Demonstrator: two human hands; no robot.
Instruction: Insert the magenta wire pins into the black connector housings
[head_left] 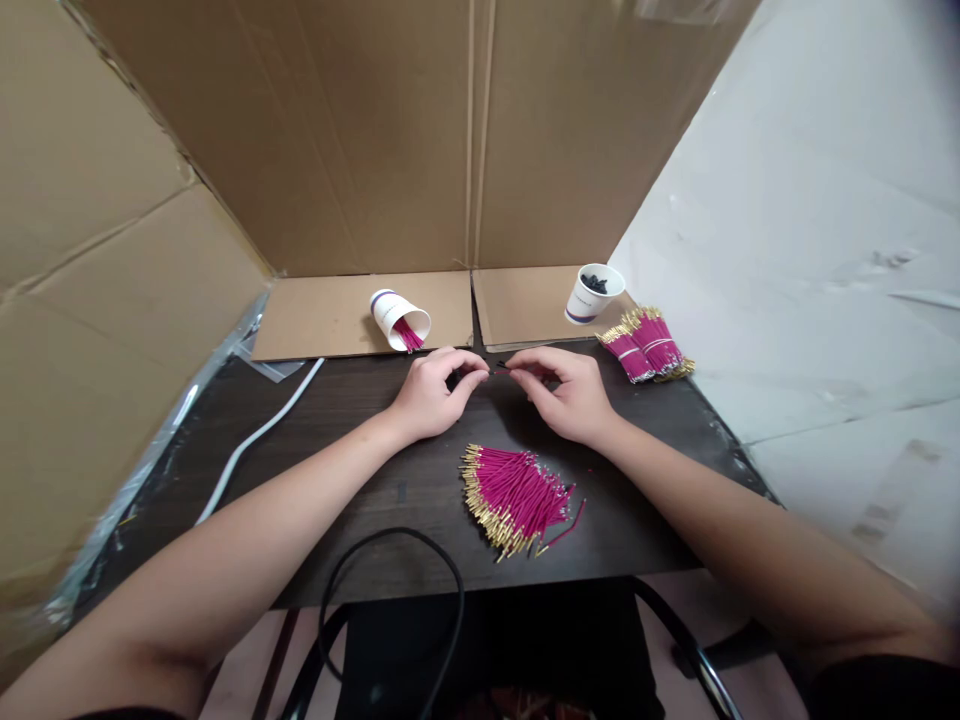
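Centrally, left hand (430,395) and right hand (566,392) meet fingertip to fingertip, each pinching a tiny dark piece (496,367). Left of the pinch lies a tipped cup (397,316); just below, loose pink wires (514,497); right, bundled wires (646,344).

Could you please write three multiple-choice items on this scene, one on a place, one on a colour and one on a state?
1. Where does the loose pile of wires lie?
A. inside a cup
B. on the dark table, nearer the camera than the hands
C. on the cardboard

2. What colour is the wires' insulation?
A. magenta
B. blue
C. green

3. How does the left paper cup stand?
A. upright
B. upside down
C. tipped on its side

Answers: 1 B, the pile sits below the left hand and right hand. 2 A, magenta with gold tips. 3 C, its mouth faces sideways, wires spilling out.
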